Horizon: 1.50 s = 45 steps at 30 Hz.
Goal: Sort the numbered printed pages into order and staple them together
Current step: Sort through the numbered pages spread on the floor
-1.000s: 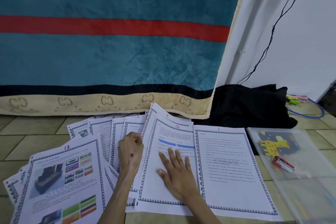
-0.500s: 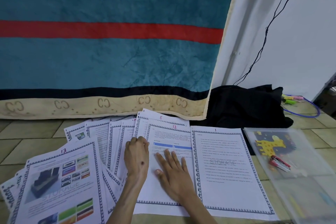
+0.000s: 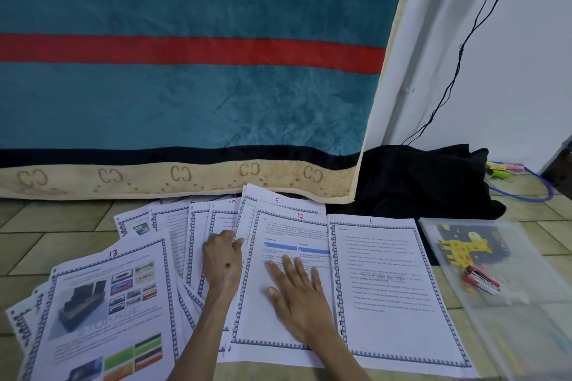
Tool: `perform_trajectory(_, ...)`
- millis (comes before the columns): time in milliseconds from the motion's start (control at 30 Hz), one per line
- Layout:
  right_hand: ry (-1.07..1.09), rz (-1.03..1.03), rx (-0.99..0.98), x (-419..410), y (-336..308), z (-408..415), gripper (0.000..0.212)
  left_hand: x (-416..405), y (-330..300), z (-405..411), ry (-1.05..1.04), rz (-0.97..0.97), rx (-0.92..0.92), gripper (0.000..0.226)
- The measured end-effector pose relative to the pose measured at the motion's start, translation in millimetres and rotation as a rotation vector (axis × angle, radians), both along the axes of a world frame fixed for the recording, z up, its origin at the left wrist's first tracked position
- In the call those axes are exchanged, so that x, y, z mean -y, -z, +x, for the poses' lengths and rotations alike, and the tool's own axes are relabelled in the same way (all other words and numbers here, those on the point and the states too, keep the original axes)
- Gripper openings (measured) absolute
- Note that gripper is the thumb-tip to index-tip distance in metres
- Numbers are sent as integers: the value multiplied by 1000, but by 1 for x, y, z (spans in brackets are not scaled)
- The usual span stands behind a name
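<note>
Numbered printed pages lie fanned out on the tiled floor. Page 1 [image 3: 390, 288] lies flat on the right, page 12 [image 3: 278, 303] in the middle, page 13 [image 3: 105, 312] with colour pictures at the left. Page 5 [image 3: 278, 202] peeks out behind page 12. My right hand [image 3: 297, 291] rests flat on page 12, fingers spread. My left hand [image 3: 221, 260] pinches the left edge of the sheets under page 12, fingers curled. A red stapler [image 3: 481, 280] lies on a clear plastic folder [image 3: 526, 303] at the right.
A teal blanket [image 3: 185, 86] with a red stripe hangs right behind the pages. A black cloth bundle [image 3: 418, 179] sits at the back right, with a black cable running up the white wall. Coloured markers and a blue cord [image 3: 526, 192] lie far right.
My left hand has uncurled from a fist and shifted right to the left edge of the page 12 pile. My right hand stays flat on page 12.
</note>
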State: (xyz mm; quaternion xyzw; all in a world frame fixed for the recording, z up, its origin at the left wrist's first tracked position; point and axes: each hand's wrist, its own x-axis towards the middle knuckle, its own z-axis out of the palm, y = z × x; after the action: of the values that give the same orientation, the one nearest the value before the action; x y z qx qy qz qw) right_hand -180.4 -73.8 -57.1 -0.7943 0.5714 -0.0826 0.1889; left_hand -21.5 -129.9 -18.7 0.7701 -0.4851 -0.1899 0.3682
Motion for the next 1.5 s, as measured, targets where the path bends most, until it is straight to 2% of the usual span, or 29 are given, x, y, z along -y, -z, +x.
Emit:
perform_trajectory(167,2,-9,0,-1,0,0,68,0,-10,-2,-62,44,-193,24)
perform_trajectory(267,3,-19,13,-1,0,-1,70,-4,-24,-4,-39,29,-201,25)
perform_trajectory(433,19,-27,85,0,0,0,63,-21,-84,-15,-82,-173,-174,15)
perform_trajectory(533,10,-34,21,3,4,-1,78,-35,-137,-12,-104,-373,-132,3)
perform_trajectory(633,2,-30,-13,3,3,-1,90,-53,-192,4,-81,-535,-54,8)
perform_trajectory(700,21,43,89,7,2,-3,85,-61,-217,22,-83,-570,-20,14)
perform_trajectory(733,44,109,217,8,-2,-5,78,-62,-222,31,-73,-563,-16,17)
perform_trajectory(800,186,205,610,12,-16,-14,70,-56,-218,44,-40,-483,-51,20)
perform_trajectory(833,284,188,756,14,-26,-22,66,-51,-208,48,-26,-423,-74,21)
perform_trajectory(900,452,61,871,18,-46,-46,42,-38,-180,49,18,-267,-110,18)
perform_trajectory(967,588,-56,766,23,-57,-78,29,-26,-142,46,79,-121,-168,11)
perform_trajectory(1033,746,-67,576,27,-55,-117,31,-15,-102,42,114,8,-233,11)
perform_trajectory(1133,1023,62,231,27,-43,-165,46,-9,-54,30,173,167,-263,11)
perform_trajectory(1200,1142,203,88,25,-38,-180,69,-12,-37,20,199,241,-286,22)
perform_trajectory(1267,1189,302,65,25,-37,-183,93,-15,-30,12,182,281,-303,35)
perform_trajectory(1300,1197,330,30,24,-41,-182,98,-15,-26,9,164,289,-301,38)
perform_trajectory(1400,1208,387,-49,28,-49,-184,98,-17,-20,1,140,298,-307,41)
perform_trajectory(1500,1207,418,60,33,-46,-190,96,-16,-15,1,112,301,-377,41)
